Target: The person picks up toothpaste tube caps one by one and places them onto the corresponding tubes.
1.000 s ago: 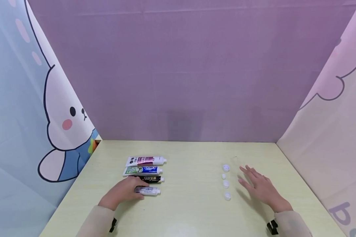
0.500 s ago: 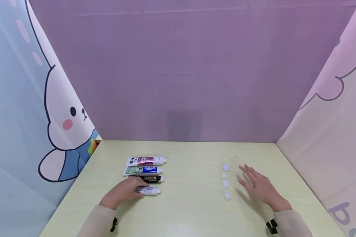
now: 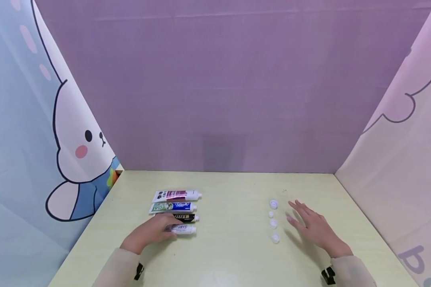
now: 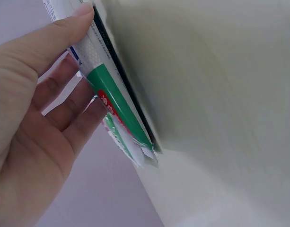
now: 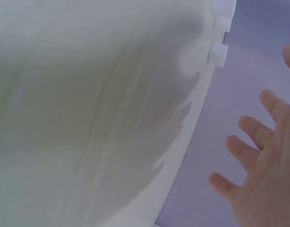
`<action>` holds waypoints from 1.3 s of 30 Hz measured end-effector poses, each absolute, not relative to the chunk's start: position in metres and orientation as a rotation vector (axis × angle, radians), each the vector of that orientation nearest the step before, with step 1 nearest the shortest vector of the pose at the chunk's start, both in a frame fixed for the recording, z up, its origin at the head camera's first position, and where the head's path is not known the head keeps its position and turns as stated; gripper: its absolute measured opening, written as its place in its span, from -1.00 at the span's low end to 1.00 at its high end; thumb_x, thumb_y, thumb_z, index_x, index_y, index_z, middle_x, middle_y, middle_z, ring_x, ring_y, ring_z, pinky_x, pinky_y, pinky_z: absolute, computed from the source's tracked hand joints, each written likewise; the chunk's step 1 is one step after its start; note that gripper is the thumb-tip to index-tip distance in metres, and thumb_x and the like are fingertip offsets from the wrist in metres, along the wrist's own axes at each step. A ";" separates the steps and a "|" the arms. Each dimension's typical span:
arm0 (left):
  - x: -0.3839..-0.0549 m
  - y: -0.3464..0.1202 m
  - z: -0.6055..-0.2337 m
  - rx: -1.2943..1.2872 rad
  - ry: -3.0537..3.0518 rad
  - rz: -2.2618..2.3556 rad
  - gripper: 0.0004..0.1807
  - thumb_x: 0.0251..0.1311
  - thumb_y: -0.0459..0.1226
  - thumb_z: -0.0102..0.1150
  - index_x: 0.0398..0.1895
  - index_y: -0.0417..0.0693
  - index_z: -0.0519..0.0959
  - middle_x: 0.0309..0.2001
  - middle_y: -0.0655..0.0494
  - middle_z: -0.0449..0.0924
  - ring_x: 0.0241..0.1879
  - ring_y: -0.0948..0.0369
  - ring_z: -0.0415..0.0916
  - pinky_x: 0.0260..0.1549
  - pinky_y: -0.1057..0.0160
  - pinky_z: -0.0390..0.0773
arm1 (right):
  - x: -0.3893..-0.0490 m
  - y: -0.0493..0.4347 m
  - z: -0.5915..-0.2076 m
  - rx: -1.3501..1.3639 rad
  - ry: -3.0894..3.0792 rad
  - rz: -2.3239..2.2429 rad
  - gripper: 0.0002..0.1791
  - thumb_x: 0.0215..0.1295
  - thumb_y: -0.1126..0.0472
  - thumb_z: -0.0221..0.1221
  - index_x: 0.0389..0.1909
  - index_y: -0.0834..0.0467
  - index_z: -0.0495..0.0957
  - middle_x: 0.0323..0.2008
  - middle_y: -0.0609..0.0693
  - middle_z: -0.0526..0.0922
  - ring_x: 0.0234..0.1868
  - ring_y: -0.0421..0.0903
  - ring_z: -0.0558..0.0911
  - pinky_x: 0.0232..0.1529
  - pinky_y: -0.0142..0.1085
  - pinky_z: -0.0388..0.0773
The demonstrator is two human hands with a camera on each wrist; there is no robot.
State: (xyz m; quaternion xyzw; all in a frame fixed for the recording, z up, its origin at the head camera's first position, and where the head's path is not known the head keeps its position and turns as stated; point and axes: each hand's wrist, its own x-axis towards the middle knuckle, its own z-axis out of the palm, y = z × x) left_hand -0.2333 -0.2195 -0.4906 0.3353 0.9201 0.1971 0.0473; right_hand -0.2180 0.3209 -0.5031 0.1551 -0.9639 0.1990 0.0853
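Note:
My left hand [image 3: 151, 232] pinches the nearest toothpaste tube [image 3: 183, 229], a white one, between thumb and curled fingers. In the left wrist view this tube shows a green and red band [image 4: 117, 97] toward its tail. Beyond it lie a black tube [image 3: 187, 218], a blue and green tube [image 3: 172, 207] and a white and maroon tube [image 3: 176, 195], necks pointing right and uncapped. My right hand [image 3: 314, 227] hovers with spread fingers just right of several small white caps, the closest being the front cap [image 3: 275, 238]. Nothing is in that hand.
A pale wooden table [image 3: 230, 255] carries everything. Behind it hangs a purple cloth [image 3: 222, 91], with printed curtains on the left [image 3: 21, 159] and right [image 3: 409, 167]. The row of caps, including the back cap [image 3: 273, 204], stands right of the table's middle.
The white tube in my left hand has shifted slightly to the right and away from me, its neck end a little higher. The right hand has barely moved.

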 end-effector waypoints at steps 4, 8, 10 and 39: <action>-0.233 -0.216 -0.487 1.067 2.825 0.594 -0.56 0.16 -0.22 0.43 0.11 -0.16 0.66 -0.05 0.09 0.64 -0.07 0.19 0.55 -0.02 0.14 0.59 | -0.217 0.320 -0.503 0.465 -2.873 0.597 -0.32 0.51 -0.19 0.03 0.50 0.07 0.27 0.46 0.24 0.23 0.39 0.32 0.28 0.10 0.46 0.23; -0.235 -0.214 -0.486 1.063 2.832 0.572 -0.55 0.20 -0.21 0.40 0.15 -0.15 0.64 -0.04 0.08 0.63 -0.05 0.16 0.55 0.00 0.10 0.59 | -0.215 0.319 -0.503 0.470 -2.877 0.596 -0.31 0.50 -0.19 0.04 0.51 0.05 0.25 0.46 0.25 0.24 0.39 0.34 0.27 0.12 0.46 0.22; -0.236 -0.212 -0.486 1.053 2.835 0.564 -0.54 0.22 -0.20 0.38 0.18 -0.13 0.63 -0.02 0.09 0.62 -0.04 0.17 0.54 0.01 0.10 0.58 | -0.215 0.318 -0.504 0.475 -2.873 0.591 -0.30 0.49 -0.19 0.05 0.51 0.06 0.26 0.45 0.25 0.25 0.38 0.35 0.28 0.12 0.47 0.21; -0.241 -0.165 -0.490 1.156 2.865 0.675 -0.58 0.26 -0.18 0.37 0.17 -0.03 0.64 -0.04 0.15 0.55 -0.16 0.31 0.44 -0.12 0.21 0.57 | -0.203 0.300 -0.509 0.613 -2.783 0.619 -0.32 0.41 -0.12 0.20 0.43 0.12 0.36 0.37 0.27 0.37 0.26 0.37 0.42 0.06 0.45 0.30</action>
